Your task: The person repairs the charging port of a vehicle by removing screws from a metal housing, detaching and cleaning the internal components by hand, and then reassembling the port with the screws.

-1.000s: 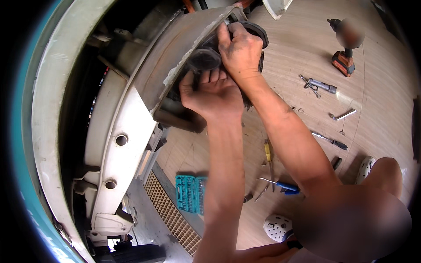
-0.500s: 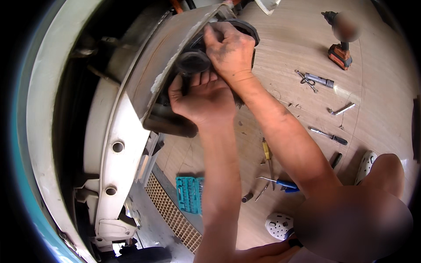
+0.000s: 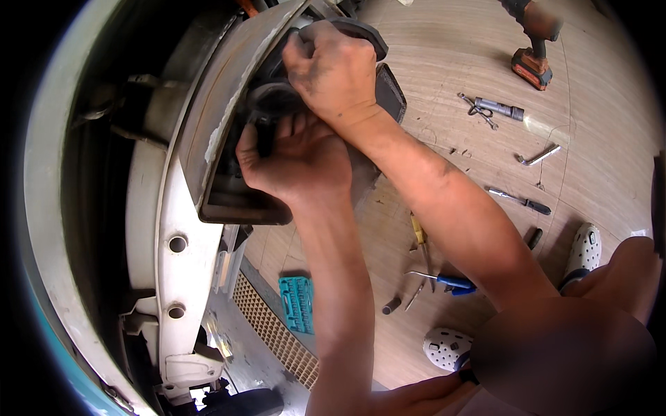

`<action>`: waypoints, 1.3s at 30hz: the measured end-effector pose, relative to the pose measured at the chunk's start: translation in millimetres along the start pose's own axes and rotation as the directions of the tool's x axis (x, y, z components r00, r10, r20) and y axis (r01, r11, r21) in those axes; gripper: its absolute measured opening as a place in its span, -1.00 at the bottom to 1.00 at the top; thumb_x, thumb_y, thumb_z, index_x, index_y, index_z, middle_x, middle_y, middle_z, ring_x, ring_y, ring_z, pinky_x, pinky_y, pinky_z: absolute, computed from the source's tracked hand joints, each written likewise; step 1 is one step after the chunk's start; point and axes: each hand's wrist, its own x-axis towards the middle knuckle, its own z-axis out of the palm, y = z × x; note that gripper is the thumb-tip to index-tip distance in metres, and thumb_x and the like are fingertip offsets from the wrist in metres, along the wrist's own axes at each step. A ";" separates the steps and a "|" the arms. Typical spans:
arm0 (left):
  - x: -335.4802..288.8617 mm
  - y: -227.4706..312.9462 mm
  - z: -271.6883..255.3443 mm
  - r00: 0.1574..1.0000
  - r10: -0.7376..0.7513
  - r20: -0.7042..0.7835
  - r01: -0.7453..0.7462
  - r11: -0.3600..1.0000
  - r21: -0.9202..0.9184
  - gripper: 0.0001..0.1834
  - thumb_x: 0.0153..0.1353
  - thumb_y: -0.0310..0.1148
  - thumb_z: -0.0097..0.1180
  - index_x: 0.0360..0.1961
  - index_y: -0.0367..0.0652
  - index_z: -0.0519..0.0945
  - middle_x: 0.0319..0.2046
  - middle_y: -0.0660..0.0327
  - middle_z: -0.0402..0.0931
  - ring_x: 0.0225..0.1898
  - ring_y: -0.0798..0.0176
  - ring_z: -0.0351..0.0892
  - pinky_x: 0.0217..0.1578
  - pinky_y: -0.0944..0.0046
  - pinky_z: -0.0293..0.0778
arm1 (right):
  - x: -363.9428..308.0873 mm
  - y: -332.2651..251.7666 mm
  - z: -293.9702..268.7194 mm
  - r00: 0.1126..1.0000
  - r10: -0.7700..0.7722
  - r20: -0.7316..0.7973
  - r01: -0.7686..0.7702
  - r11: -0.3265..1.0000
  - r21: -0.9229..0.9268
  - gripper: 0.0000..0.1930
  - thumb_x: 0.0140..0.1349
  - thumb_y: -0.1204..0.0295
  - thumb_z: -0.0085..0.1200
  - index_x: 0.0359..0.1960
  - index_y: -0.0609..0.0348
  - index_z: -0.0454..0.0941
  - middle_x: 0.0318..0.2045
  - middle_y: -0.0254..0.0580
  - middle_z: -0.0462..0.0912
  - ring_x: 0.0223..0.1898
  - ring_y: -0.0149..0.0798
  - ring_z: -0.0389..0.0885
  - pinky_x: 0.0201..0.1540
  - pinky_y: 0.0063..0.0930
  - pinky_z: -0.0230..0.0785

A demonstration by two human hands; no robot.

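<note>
A black housing with a dark round part (image 3: 272,98) sits at a grey metal panel (image 3: 225,90) with a rough pale edge. My right hand (image 3: 334,73), back upward, is closed with thumb and fingers bent onto the housing's upper part; its fingertips are partly hidden. Palm up below it, my left hand (image 3: 298,163) is cupped under the round part, its thumb apart from the curled fingers. Their tips go into shadow. Beside my wrists shows a dark, straight-edged frame (image 3: 392,93). Below the left hand is the box-shaped lower edge (image 3: 243,213) of the opening.
White vehicle bodywork (image 3: 182,277) with round holes stands at left. On the floor lie a cordless drill (image 3: 533,66), a flashlight (image 3: 499,108), a socket wrench (image 3: 540,155), screwdrivers (image 3: 520,200), a blue-handled hooked tool (image 3: 451,283) and a teal socket set (image 3: 297,303). White clogs (image 3: 447,347) are at lower right.
Both hands and the panel with the housing have shifted left in the picture. More of the dark straight-edged frame shows beside my right wrist. The hands keep nearly the same pose.
</note>
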 end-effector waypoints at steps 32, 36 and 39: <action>-7.0 6.3 -36.1 0.908 -0.096 0.408 0.105 0.994 0.001 -0.42 0.22 0.03 0.04 0.09 -0.20 0.56 0.06 0.12 0.55 0.13 0.11 0.51 0.22 0.09 0.37 | -5.3 -34.4 -77.2 0.665 0.057 0.744 -0.405 0.865 0.296 -0.76 0.17 0.36 0.23 -0.26 0.32 0.65 -0.37 -0.06 0.75 -0.28 -0.26 0.72 -0.15 -0.39 0.53; -11.8 4.8 -35.9 0.938 -0.023 0.346 0.027 1.000 -0.006 -0.41 0.21 0.03 0.06 0.14 -0.16 0.53 0.10 0.13 0.53 0.16 0.12 0.49 0.24 0.07 0.35 | -3.2 -31.0 -71.0 0.646 -0.032 0.763 -0.351 0.875 0.334 -0.76 0.17 0.36 0.19 -0.26 0.32 0.65 -0.37 -0.05 0.73 -0.28 -0.24 0.71 -0.15 -0.36 0.51; -13.8 3.2 -31.8 0.904 -0.058 0.422 0.091 0.994 -0.057 -0.38 0.23 0.09 0.10 0.17 -0.12 0.52 0.16 0.16 0.50 0.21 0.13 0.44 0.29 0.07 0.30 | -0.1 -25.7 -67.7 0.606 0.002 0.795 -0.365 0.889 0.276 -0.76 0.19 0.34 0.18 -0.25 0.29 0.65 -0.36 -0.09 0.73 -0.26 -0.25 0.70 -0.12 -0.34 0.50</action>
